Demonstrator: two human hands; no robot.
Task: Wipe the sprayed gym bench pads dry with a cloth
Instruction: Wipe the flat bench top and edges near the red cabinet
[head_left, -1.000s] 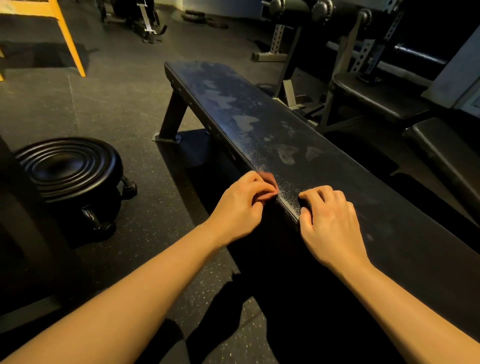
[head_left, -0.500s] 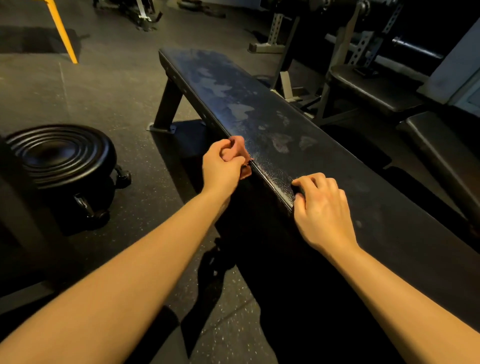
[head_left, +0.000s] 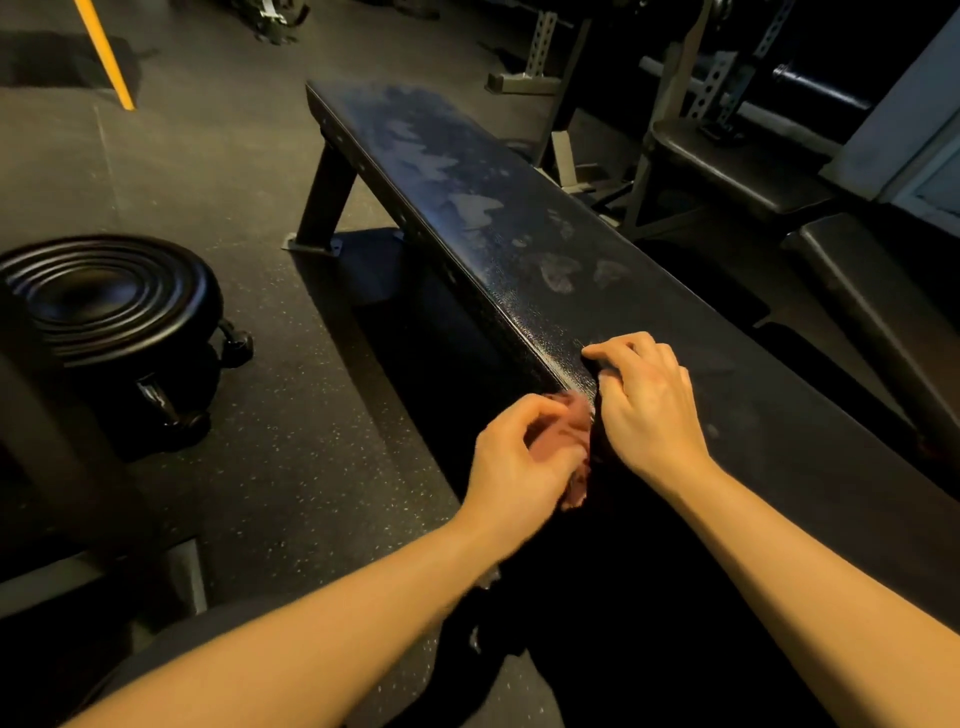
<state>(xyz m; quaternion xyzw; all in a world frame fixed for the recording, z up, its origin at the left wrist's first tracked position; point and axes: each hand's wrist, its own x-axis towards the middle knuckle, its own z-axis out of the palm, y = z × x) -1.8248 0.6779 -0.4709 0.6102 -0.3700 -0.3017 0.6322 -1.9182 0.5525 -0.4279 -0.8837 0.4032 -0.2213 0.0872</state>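
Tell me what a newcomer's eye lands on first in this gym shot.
The long black bench pad runs diagonally through the middle, with pale blotches over its far half and fine droplets glinting near the hands. At its near edge the left hand grips a crumpled reddish cloth against the pad's side, while the right hand holds the edge beside it with bent fingers. A round black stool on casters stands on the floor at left.

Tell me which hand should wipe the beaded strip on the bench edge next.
Left. The left hand grips the cloth beside the beaded strip on the bench pad; the right hand only grips the pad's edge.
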